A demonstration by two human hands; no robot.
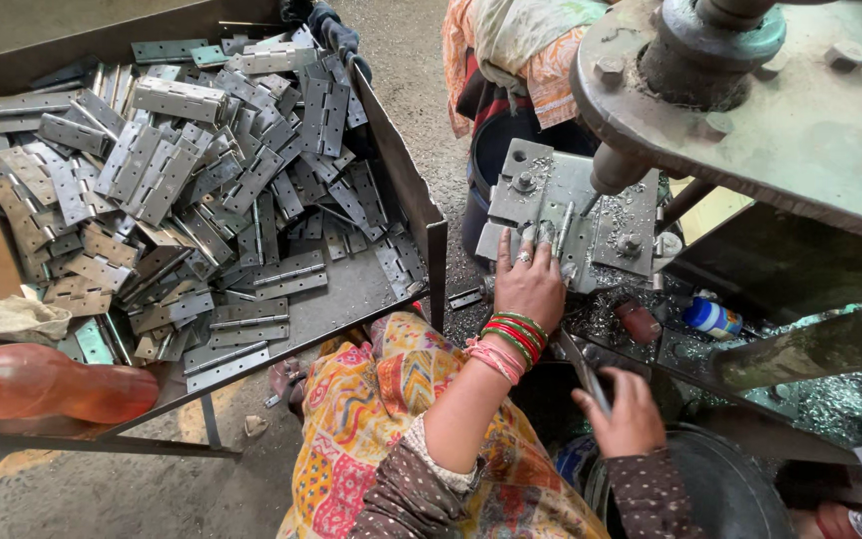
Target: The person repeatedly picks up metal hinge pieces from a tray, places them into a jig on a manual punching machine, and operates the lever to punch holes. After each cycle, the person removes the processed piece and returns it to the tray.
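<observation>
Two hands of the wearer show. The left hand [529, 282] lies palm down on the jig plate [563, 215], fingers pressed together and flat over a hinge [561, 232] that lies under the drill bit [591, 203]. Several red and green bangles [513, 337] and a pink band circle that wrist, and there is a ring on one finger. The right hand [629, 417] sits lower, fingers curled round the lever [583, 371], a dark metal bar that runs up toward the plate.

The plate is grey steel with three bolt heads visible and metal chips scattered over it. Above it hangs the drill head [750, 90], a heavy round casting with a spindle.

One large metal tray [406, 180] stands to the left on a frame. It holds a loose heap of grey hinges [192, 180], too many to count, lying at all angles, thickest toward the far side; the near right corner of the tray floor is bare.

One orange bottle [47, 384] lies on its side at the tray's near left edge. One small blue and white bottle [710, 317] and one reddish bottle [639, 321] lie among the swarf to the right of the plate.

A second person [511, 60], in a peach and white garment, stands beyond the plate; that person's hands are not visible.
</observation>
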